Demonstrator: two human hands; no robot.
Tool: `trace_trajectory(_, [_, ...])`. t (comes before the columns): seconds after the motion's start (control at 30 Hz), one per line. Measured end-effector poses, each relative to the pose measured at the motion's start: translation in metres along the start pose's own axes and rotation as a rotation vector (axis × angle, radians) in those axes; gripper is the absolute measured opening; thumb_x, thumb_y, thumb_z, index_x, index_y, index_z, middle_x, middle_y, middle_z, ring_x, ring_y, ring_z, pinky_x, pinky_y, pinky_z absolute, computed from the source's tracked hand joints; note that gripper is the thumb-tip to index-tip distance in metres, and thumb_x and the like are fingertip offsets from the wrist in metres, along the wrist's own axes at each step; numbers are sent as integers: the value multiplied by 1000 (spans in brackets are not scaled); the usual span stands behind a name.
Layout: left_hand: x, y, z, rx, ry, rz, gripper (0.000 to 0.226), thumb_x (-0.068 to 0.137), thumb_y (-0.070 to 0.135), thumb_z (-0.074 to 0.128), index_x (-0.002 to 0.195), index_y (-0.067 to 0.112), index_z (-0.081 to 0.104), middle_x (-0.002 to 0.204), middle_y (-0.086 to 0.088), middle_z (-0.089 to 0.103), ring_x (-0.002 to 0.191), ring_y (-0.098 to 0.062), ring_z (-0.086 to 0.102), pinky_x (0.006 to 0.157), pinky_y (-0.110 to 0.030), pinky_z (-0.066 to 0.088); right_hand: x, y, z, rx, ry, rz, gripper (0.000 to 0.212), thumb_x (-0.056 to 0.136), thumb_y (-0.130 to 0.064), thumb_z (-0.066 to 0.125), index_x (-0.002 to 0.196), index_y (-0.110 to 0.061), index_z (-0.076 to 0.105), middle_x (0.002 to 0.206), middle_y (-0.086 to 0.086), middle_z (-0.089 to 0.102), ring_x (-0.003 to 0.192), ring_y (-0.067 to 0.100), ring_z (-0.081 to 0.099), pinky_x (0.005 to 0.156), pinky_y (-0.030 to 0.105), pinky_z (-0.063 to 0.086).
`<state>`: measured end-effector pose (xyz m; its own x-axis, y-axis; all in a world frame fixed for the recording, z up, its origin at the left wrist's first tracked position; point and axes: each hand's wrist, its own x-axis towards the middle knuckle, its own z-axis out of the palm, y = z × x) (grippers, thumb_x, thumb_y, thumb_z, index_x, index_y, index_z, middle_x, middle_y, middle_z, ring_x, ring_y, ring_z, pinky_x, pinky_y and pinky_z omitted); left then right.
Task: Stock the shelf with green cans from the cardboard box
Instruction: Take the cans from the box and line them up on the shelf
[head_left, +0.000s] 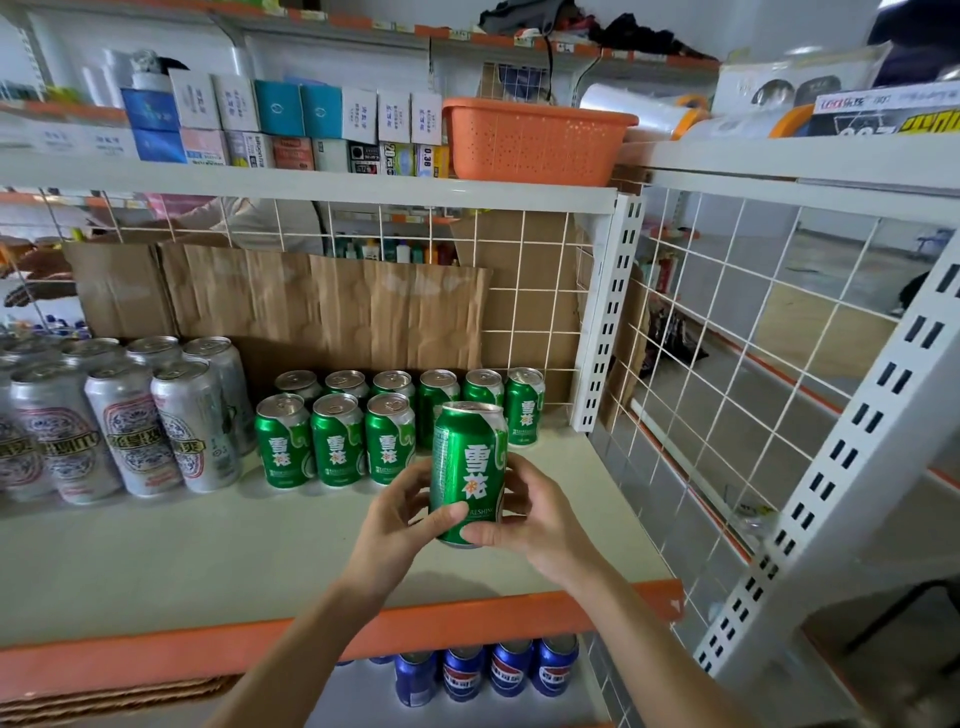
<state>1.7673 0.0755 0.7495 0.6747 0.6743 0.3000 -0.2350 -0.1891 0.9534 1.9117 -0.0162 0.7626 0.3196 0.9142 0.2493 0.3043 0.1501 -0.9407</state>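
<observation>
A green can (469, 470) with white characters is held upright just above the white shelf (208, 551), near its front right. My left hand (400, 525) grips its lower left side and my right hand (530, 514) grips its lower right side, thumbs across the front. Behind it stand several more green cans (337, 441) in two rows toward the back of the shelf. The cardboard box is not in view.
Several tall silver cans (130, 421) fill the shelf's left. Brown cardboard (332, 306) lines the wire back. A white slotted upright (608, 317) and wire grid close the right side. Blue cans (509, 670) sit below; an orange basket (530, 140) stands above.
</observation>
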Motion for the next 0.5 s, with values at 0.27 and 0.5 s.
trace_trajectory(0.27, [4, -17, -48, 538, 126, -64, 74, 59, 81, 51, 121, 40, 49, 132, 10, 52, 127, -9, 43, 100, -21, 34, 11, 14, 3, -42, 65, 40, 76, 47, -40, 82, 114, -30, 49, 110, -6, 63, 97, 7, 63, 78, 18, 50])
trace_trajectory(0.5, [-8, -66, -91, 1195, 35, -119, 109, 58, 88, 14, 137, 19, 44, 143, -3, 42, 136, -25, 32, 113, -47, 15, 31, 56, 4, -138, 25, 164, 76, 59, -12, 86, 121, -20, 42, 114, -1, 58, 106, 18, 58, 92, 33, 50])
